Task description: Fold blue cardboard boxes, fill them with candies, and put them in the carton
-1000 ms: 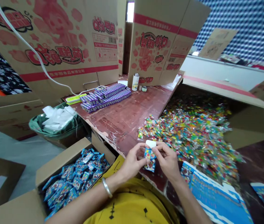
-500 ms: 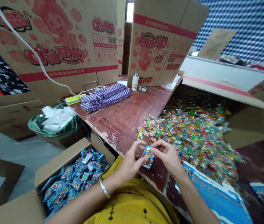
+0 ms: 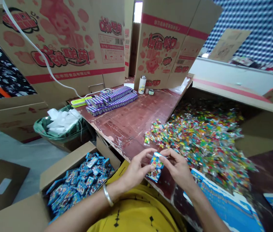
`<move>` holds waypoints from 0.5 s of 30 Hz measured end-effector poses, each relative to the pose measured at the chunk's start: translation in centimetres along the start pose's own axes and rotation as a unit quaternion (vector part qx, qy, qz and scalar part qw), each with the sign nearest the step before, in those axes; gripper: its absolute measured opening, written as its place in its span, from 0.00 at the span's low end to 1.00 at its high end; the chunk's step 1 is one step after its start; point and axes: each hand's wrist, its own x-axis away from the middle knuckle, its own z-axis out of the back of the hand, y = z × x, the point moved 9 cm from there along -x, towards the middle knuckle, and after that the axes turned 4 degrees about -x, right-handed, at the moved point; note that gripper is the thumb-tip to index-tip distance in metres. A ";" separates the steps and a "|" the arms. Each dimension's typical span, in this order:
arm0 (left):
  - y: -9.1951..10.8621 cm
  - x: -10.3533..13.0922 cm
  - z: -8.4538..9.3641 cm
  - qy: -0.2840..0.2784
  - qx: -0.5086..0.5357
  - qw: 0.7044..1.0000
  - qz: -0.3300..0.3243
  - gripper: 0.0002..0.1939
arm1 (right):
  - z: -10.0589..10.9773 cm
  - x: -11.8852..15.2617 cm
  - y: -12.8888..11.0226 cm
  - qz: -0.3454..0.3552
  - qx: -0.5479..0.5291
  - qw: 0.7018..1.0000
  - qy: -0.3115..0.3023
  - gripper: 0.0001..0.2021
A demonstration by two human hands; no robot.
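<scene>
A small blue printed packet (image 3: 156, 167) is held over the table's front edge, between my two hands. My left hand (image 3: 138, 166) grips its left side between thumb and fingers. At its upper right corner, my right hand (image 3: 175, 162) pinches it with thumb and fingers. Just beyond my hands lies a large heap of clear-wrapped colourful candies (image 3: 199, 135). Flat blue printed sheets (image 3: 223, 199) lie on the table by my right forearm. An open carton (image 3: 66, 164) at the lower left holds many similar blue packets (image 3: 78, 183).
Rows of purple boxes (image 3: 112, 100) stand on the red-brown table (image 3: 131, 119), near a white bottle (image 3: 141, 84) and small jars. A green-lined bin (image 3: 61, 125) with white paper stands left. Large printed cartons (image 3: 78, 42) rise behind. Part of a person in dark floral clothing (image 3: 3, 71) shows far left.
The packet is turned a little, with more of its printed front showing. My hands stay around it and have shifted slightly to the right in the view, as has the whole scene.
</scene>
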 end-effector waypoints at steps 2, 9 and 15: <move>-0.1 0.0 -0.1 -0.003 -0.014 1.000 0.009 0.25 | 0.1 0.2 0.5 -0.018 -0.025 1.000 -0.004 0.08; 0.5 -0.3 -0.3 -0.039 -0.032 0.999 0.005 0.26 | 0.5 -0.8 2.8 -0.108 -0.122 0.987 -0.007 0.11; -0.4 -0.4 0.4 -0.018 0.016 1.000 0.014 0.21 | -0.1 0.7 0.8 -0.035 0.001 0.999 -0.026 0.11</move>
